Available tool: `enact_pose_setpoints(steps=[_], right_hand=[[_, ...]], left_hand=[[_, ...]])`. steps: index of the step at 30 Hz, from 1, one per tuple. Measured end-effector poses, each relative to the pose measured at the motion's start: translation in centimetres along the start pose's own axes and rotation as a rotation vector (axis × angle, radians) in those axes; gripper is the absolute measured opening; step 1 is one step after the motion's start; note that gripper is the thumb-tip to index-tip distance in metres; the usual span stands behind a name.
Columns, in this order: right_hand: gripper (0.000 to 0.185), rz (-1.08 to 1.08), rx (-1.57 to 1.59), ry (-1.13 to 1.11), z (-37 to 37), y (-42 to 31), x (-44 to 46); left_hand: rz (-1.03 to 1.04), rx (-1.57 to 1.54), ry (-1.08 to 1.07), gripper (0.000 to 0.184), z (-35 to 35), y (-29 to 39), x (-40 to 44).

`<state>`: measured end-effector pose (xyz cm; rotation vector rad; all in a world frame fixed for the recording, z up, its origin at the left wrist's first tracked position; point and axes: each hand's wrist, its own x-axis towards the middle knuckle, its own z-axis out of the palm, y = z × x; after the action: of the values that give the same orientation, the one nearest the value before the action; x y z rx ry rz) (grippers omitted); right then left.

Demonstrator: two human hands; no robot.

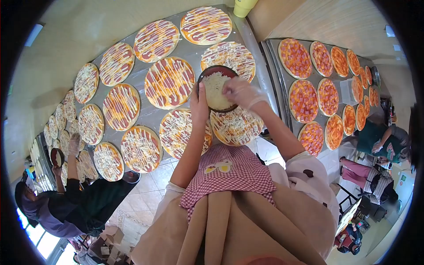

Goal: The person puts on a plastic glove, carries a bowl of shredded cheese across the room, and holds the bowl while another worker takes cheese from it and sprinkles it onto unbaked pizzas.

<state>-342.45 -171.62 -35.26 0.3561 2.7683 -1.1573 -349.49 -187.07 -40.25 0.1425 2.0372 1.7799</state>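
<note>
My left hand [199,104] is wrapped round the left side of a dark round bowl [227,71] of white shredded topping [213,90]. At the bowl's right side is my right hand [245,92], in a clear glove, blurred, its fingers bunched over the topping; what they hold is too small to make out. Beneath the bowl lies the metal table with round pizzas. One with shreds [229,57] sits just beyond the bowl, another [236,128] on the near side. To the left, a pizza [170,83] carries white sauce stripes without shreds.
More pizzas stand on a second table [282,95] at the right. A co-worker [57,207] at the left holds another bowl [56,157] over pizzas. Other people are at the right. A yellow container [244,7] stands at the far edge.
</note>
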Motion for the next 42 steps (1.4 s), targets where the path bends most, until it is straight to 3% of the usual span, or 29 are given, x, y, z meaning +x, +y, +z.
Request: enact_pose_setpoints(steps=[1, 3, 6, 9, 12, 15, 17, 20, 23, 26, 29, 32, 35, 36, 38, 41, 42], right_hand=[[0.015, 0.039, 0.130, 0.024, -1.2, -0.1, 0.1], [0.016, 0.103, -0.009, 0.270, -3.0, 0.6, 0.5], [0.019, 0.046, -0.424, 0.289, -2.8, 7.3, 2.7], [0.021, -0.046, -0.471, 0.462, -2.8, 10.2, 3.4], [0.027, 0.158, -0.112, 0.396, -5.0, 4.1, 2.1], [0.027, 0.035, 0.030, 0.145, -3.9, -0.7, 1.1], [0.023, -0.197, -0.219, 0.138, -0.5, -2.6, 0.1], [0.022, -0.088, -0.421, -0.109, 3.5, -2.6, 0.2], [0.022, -0.032, -0.176, -0.222, 3.0, -2.4, 0.5], [0.018, 0.049, 0.052, -0.105, 1.0, -2.2, 0.5], [0.020, 0.370, 0.349, 0.094, -1.1, -0.9, 0.6], [0.022, 0.204, -0.047, 0.237, -0.4, 6.0, 2.1], [0.023, 0.519, 0.025, 0.312, -2.2, 7.8, 4.3], [0.022, 0.471, -0.125, 0.327, -2.6, 8.2, 5.1], [0.023, 0.366, -0.424, 0.358, -3.7, 8.6, 7.2], [0.031, 0.293, -0.632, 0.266, -4.3, 9.8, 10.4], [0.030, 0.286, -0.465, 0.414, -4.0, 7.7, 9.9]], left_hand=[[-0.009, -0.009, 0.003, 0.062, -0.4, 0.5, -0.1], [-0.029, -0.028, 0.007, 0.064, -1.4, 1.4, -0.3], [-0.039, -0.137, 0.018, 0.064, -2.0, 2.2, -0.5], [-0.013, -0.143, 0.036, 0.062, -2.2, 2.9, -0.6], [-0.018, -0.084, 0.039, 0.063, -2.6, 2.7, -0.8], [-0.034, -0.086, -0.011, 0.064, -2.8, 2.6, -1.0], [0.015, -0.060, 0.000, 0.058, -2.5, 2.4, -1.1], [0.017, -0.069, 0.006, 0.057, -2.2, 1.5, -1.1], [-0.023, -0.096, -0.010, 0.058, -2.2, -0.3, -0.8], [-0.040, -0.128, 0.015, 0.063, -2.4, -0.7, -0.8], [-0.076, -0.176, 0.031, 0.069, -3.5, 0.9, -1.3], [-0.058, -0.130, 0.019, 0.064, -5.4, 1.0, -0.9], [-0.072, -0.169, 0.090, 0.070, -5.7, 3.2, -2.0], [-0.041, -0.167, 0.075, 0.068, -6.5, -0.5, -0.7], [-0.033, -0.184, 0.076, 0.067, -6.4, 1.5, -1.6], [-0.031, -0.192, 0.075, 0.066, -6.7, 2.4, -2.1], [-0.033, -0.191, 0.073, 0.065, -6.9, 2.4, -2.2]])
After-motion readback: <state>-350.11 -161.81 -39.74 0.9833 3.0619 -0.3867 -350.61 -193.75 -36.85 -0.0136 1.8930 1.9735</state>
